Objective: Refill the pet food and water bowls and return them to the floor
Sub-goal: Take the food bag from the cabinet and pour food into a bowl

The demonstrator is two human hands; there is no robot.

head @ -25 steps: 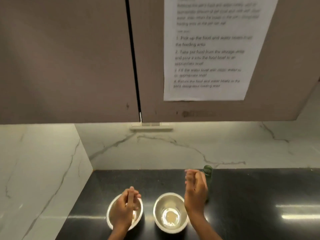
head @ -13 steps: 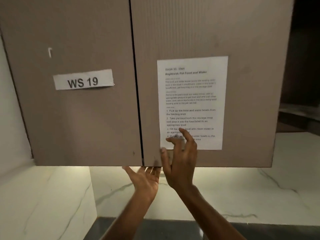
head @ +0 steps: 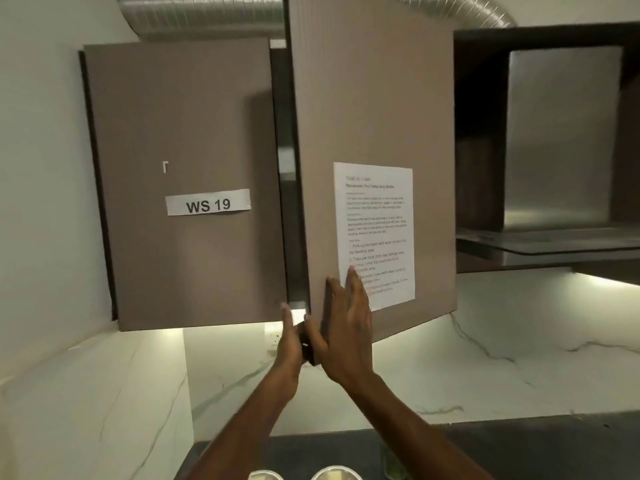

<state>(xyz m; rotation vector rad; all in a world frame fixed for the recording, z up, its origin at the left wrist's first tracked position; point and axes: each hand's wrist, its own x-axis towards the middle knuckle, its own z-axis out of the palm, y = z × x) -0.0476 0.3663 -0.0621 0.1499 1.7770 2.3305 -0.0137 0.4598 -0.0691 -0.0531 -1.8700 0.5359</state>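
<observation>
Two steel bowls show only their rims at the bottom edge, the left bowl (head: pixel 265 475) and the right bowl (head: pixel 336 473), on the dark counter (head: pixel 519 445). Above them the right cabinet door (head: pixel 374 116) stands swung partly outward, with a dark gap beside the left door (head: pixel 180 133). My right hand (head: pixel 346 327) holds the right door's lower left corner, fingers flat on its front and thumb around its edge. Just left of it, my left hand (head: pixel 291 341) is raised at the gap with fingers apart, touching that corner from the inner side. The cabinet's inside is hidden.
An instruction sheet (head: pixel 377 233) is taped to the right door and a "WS 19" label (head: pixel 207 205) to the left one. A green glass object (head: pixel 393 462) stands right of the bowls. A range hood (head: pixel 554 150) hangs at right; marble wall behind.
My view rose from the bowls to the cabinet. Both hands went up to the door's bottom corner, and the right door has swung from closed to partly open.
</observation>
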